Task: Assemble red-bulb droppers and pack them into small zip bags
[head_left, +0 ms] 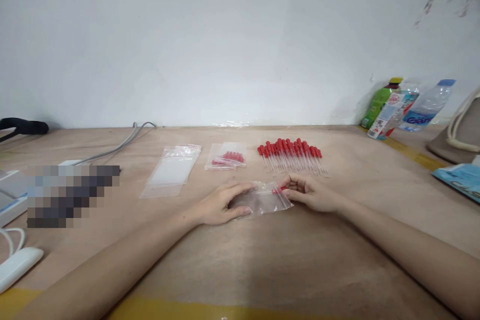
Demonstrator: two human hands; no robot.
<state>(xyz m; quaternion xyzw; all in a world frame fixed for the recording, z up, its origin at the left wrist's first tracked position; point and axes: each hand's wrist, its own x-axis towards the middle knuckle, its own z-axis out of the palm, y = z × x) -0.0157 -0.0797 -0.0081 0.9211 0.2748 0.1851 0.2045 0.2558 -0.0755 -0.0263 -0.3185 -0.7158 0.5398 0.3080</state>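
A small clear zip bag [263, 200] lies on the brown table [240, 260] between my hands. My left hand [221, 203] grips its left end, fingers curled over the plastic. My right hand [311, 192] is closed in a pinch on a red-capped glass dropper [278, 190] at the bag's open right end. Just behind, a row of several more red-capped droppers [290, 155] lies side by side. A filled bag of droppers [227, 157] and a stack of empty clear bags [171, 175] lie further left.
Three drink bottles [405, 105] stand against the white wall at the back right, next to a beige bag [463, 132] and a blue packet [459, 180]. A grey cable [120, 147] and white devices [18, 265] are on the left.
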